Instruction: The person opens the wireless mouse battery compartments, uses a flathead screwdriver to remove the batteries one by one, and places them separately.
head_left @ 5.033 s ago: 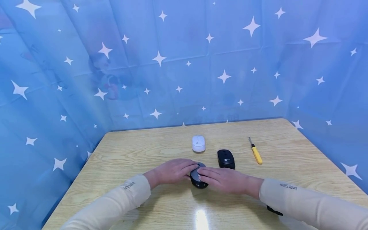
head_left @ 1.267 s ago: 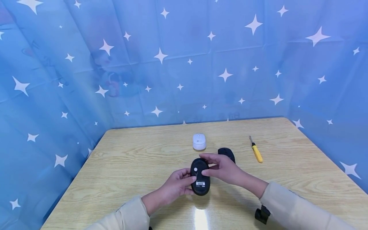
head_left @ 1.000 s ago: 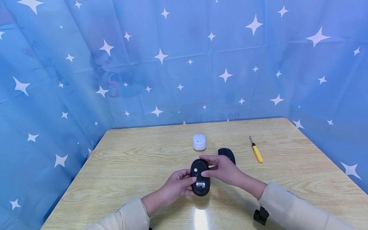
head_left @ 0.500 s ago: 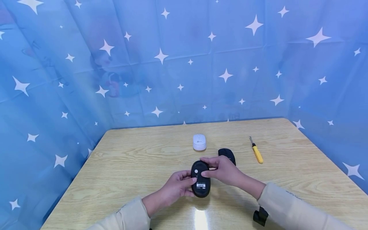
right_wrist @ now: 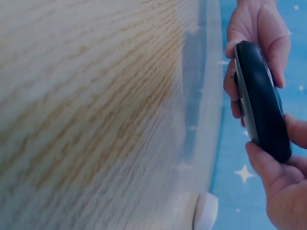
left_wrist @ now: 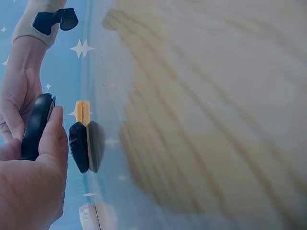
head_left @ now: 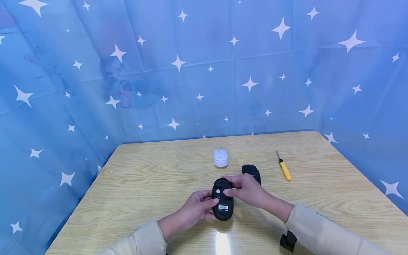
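A dark computer mouse (head_left: 225, 213) is held in the air over the table, its underside with a white label and a round white spot turned toward the head camera. My left hand (head_left: 195, 206) grips its left edge, the thumb lying on the underside. At the far right edge my right hand (head_left: 248, 190) pinches it, with the thumb on the underside. The right wrist view shows the mouse (right_wrist: 261, 96) edge-on, its rounded grey top facing the table. In the left wrist view, fingers of my left hand (left_wrist: 36, 187) wrap its near end.
Behind the right hand sits a second, black mouse (head_left: 251, 170), partly covered by it. A white mouse (head_left: 220, 158) stands farther back. To the right lies a yellow-handled screwdriver (head_left: 285, 171) on the wooden table (head_left: 153, 170). A starry blue curtain (head_left: 204, 81) hangs behind.
Five seconds ago the mouse was top side up under both hands; now it is gripped underside up. Over the last second the mouse has shifted slightly toward the near edge.
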Action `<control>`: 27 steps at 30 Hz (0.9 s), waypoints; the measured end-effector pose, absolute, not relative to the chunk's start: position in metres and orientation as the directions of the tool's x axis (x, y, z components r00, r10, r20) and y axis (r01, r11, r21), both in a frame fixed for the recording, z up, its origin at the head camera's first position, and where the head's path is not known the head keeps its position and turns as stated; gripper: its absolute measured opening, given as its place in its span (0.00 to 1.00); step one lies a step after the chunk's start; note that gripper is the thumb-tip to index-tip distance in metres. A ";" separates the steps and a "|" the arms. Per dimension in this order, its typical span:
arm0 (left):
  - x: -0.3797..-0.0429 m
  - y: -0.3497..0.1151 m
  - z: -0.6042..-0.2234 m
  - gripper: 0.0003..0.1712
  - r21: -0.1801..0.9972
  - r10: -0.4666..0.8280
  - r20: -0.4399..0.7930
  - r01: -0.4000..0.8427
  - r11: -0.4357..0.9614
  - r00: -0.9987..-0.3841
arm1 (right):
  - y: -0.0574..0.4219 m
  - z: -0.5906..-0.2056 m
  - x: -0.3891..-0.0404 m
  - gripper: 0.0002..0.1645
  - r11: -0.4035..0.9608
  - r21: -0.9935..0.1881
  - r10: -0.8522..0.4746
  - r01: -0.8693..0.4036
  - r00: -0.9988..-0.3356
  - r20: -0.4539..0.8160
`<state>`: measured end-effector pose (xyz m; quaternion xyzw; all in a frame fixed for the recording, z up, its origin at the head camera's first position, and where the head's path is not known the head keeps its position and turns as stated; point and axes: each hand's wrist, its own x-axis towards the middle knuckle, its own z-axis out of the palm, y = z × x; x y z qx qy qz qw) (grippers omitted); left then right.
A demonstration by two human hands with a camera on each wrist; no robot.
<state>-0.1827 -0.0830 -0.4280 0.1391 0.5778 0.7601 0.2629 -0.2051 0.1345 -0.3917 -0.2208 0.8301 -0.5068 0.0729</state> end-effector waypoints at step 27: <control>-0.182 -0.085 -0.429 0.23 0.952 0.569 -0.078 -0.231 -0.201 -0.819 | 0.130 -0.390 -0.205 0.20 0.331 -0.881 -0.313 -0.338 -0.920 0.235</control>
